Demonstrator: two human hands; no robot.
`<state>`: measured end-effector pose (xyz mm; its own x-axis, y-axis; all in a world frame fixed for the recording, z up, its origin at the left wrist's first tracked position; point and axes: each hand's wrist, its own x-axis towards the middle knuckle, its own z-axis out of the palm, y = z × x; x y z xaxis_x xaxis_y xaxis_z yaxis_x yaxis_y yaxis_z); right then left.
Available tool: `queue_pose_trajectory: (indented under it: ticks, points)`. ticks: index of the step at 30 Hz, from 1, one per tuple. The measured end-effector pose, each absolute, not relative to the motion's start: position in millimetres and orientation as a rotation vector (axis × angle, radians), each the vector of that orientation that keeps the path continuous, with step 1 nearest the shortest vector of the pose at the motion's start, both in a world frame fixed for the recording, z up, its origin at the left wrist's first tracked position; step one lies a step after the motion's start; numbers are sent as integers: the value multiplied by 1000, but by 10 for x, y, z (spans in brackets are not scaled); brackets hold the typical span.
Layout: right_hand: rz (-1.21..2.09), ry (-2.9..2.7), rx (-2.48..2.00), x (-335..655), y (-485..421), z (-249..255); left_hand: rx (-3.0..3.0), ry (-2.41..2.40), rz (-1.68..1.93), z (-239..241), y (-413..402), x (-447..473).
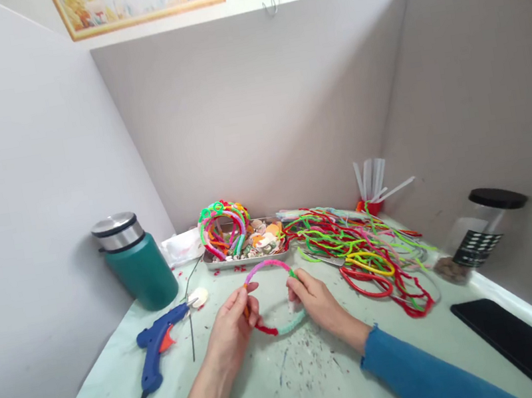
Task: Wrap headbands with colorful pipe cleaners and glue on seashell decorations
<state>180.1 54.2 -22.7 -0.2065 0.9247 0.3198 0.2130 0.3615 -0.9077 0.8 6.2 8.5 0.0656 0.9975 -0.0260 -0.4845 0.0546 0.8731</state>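
A headband wrapped in fuzzy pipe cleaner, pink on its arch with red and pale green at the ends, is held upright over the table between both hands. My left hand is closed on its left side with a pinch near the orange and red part. My right hand is closed on its right side by the green tip. Just behind the headband lies a metal tray with finished colourful headbands and small shells.
A blue glue gun with its cord lies at the left, near a green flask. A tangle of red, green and yellow pipe cleaners spreads at the right. A lidded jar, white sticks in a red cup and a black pad sit further right. Grey partition walls enclose the desk.
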Motion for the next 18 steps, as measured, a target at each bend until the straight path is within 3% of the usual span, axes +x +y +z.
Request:
queue_pose_trajectory:
  ticks: [7, 18]
  points:
    - [1192, -1562, -733, 1734, 440, -102, 975, 853, 1328, 137, 30, -2]
    - [1239, -1340, -665, 1693, 474, -186, 1187, 1036, 1348, 91, 12, 54]
